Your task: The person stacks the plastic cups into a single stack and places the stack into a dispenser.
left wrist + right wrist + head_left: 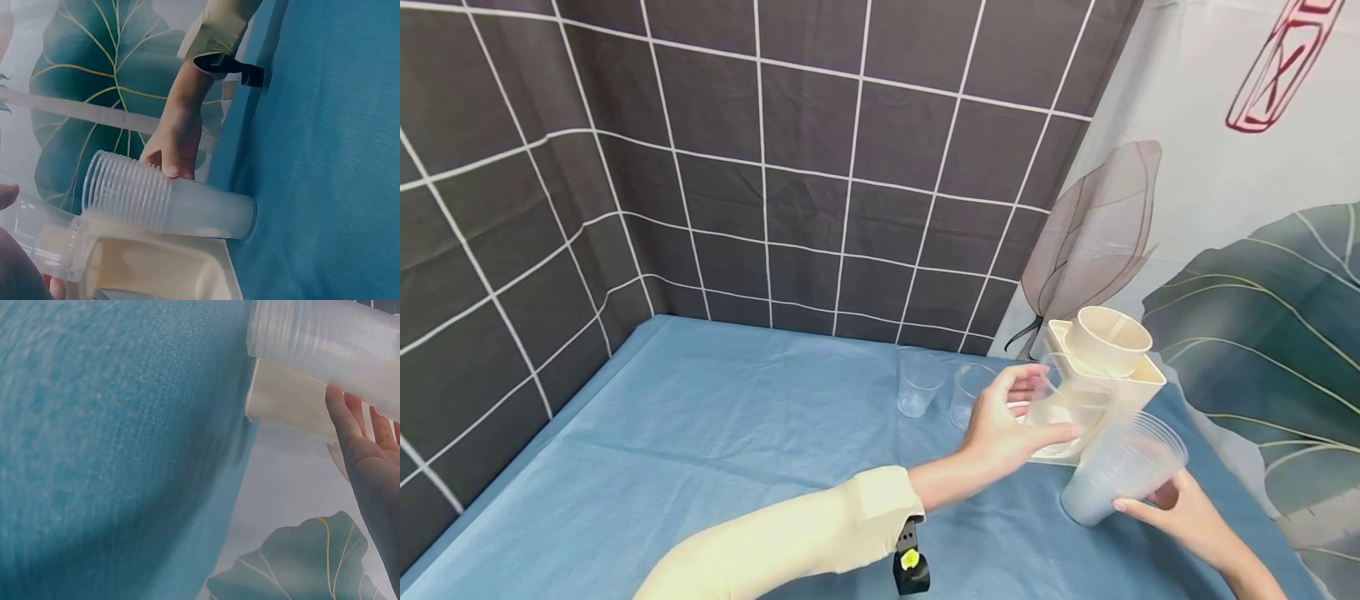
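My left hand (996,429) holds a single clear plastic cup (1067,404), thumb on the near side and fingers around the far side. The cup overlaps the front of a cream cup holder with a round open top (1138,375) in the head view. My right hand (1183,512) grips a stack of nested clear plastic cups (1120,471), which leans to the right, its lower end close to the table. In the left wrist view the stack's many rims (119,187) lie beside the holder.
Two clear plastic cups, one farther left (919,383) and one nearer my left hand (964,398), stand on the blue-covered table (700,433). Behind the table hangs a dark gridded cloth (805,200); a leaf-patterned curtain (1262,333) runs along the right side.
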`<control>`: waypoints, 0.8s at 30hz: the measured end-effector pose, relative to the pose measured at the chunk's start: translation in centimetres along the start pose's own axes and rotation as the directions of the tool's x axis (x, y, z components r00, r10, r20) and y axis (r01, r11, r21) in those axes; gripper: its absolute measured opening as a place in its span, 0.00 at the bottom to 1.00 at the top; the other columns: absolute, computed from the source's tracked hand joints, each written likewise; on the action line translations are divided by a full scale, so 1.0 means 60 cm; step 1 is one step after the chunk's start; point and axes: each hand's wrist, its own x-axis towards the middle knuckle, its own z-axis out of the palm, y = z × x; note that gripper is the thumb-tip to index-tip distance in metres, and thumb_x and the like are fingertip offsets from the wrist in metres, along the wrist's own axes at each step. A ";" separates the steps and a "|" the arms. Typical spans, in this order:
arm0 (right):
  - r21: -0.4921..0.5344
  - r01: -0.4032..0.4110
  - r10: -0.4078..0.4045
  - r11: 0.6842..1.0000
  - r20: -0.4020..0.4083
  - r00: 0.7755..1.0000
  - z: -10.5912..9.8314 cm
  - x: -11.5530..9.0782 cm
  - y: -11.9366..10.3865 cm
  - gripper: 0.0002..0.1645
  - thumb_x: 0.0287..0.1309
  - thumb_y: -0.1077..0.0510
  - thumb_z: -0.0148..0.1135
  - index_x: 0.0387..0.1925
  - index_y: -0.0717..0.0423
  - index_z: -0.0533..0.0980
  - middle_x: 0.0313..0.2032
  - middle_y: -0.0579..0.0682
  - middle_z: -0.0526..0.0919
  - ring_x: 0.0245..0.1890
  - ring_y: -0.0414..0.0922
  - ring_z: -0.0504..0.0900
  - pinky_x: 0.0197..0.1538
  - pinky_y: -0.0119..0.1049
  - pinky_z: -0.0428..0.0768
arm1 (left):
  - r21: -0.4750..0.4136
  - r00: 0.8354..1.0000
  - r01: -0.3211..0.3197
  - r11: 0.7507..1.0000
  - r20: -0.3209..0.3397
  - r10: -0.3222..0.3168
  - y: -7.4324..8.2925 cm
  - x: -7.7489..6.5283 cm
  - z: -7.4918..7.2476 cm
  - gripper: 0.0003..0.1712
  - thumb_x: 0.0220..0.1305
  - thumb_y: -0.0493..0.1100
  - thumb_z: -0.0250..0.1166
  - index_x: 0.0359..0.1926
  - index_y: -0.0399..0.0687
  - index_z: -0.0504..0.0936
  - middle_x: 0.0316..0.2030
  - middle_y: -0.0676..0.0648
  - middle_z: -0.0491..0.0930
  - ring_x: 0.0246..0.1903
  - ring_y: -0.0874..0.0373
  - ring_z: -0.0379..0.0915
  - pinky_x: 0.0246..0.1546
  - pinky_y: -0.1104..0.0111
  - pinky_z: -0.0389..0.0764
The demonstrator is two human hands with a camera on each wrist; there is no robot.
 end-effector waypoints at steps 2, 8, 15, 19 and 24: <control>-0.009 0.004 -0.004 1.000 0.002 1.000 -0.001 -0.001 0.001 0.46 0.45 0.79 0.64 0.62 0.46 0.61 0.48 0.28 0.72 0.44 0.23 0.75 0.40 0.19 0.78 | 0.006 1.000 0.009 1.000 -0.007 -0.009 0.002 0.002 0.005 0.36 0.43 0.36 0.77 0.57 0.48 0.76 0.49 0.51 0.80 0.46 0.72 0.73 0.51 0.78 0.75; -0.071 -0.030 0.030 0.997 -0.007 1.000 -0.003 -0.001 0.002 0.46 0.47 0.76 0.66 0.62 0.41 0.60 0.47 0.25 0.71 0.43 0.22 0.74 0.38 0.19 0.78 | 0.031 1.000 0.001 1.000 -0.009 -0.001 0.010 0.009 0.016 0.37 0.43 0.38 0.77 0.58 0.49 0.76 0.50 0.51 0.80 0.48 0.72 0.73 0.50 0.79 0.75; -0.022 0.003 -0.002 1.000 0.004 1.000 -0.003 -0.001 0.005 0.46 0.46 0.79 0.64 0.62 0.45 0.61 0.48 0.27 0.72 0.44 0.23 0.75 0.39 0.19 0.78 | 0.050 1.000 -0.020 0.999 -0.005 0.020 0.017 0.013 0.033 0.37 0.44 0.39 0.77 0.58 0.50 0.76 0.51 0.54 0.79 0.49 0.74 0.72 0.51 0.80 0.74; -0.026 0.002 -0.002 1.000 0.007 1.000 -0.004 -0.002 0.006 0.46 0.46 0.79 0.64 0.62 0.44 0.61 0.48 0.27 0.72 0.44 0.23 0.75 0.39 0.19 0.78 | 0.058 0.999 -0.043 0.997 0.010 0.043 0.021 0.014 0.041 0.37 0.45 0.39 0.77 0.59 0.50 0.75 0.53 0.52 0.79 0.50 0.72 0.73 0.51 0.81 0.74; -0.010 0.008 -0.008 1.000 0.014 1.000 -0.002 0.000 0.007 0.46 0.47 0.79 0.63 0.62 0.44 0.61 0.49 0.28 0.72 0.45 0.23 0.75 0.38 0.20 0.78 | 0.064 0.998 -0.061 0.996 0.012 0.060 0.025 0.020 0.049 0.37 0.45 0.39 0.77 0.59 0.50 0.75 0.52 0.52 0.80 0.49 0.72 0.74 0.50 0.82 0.74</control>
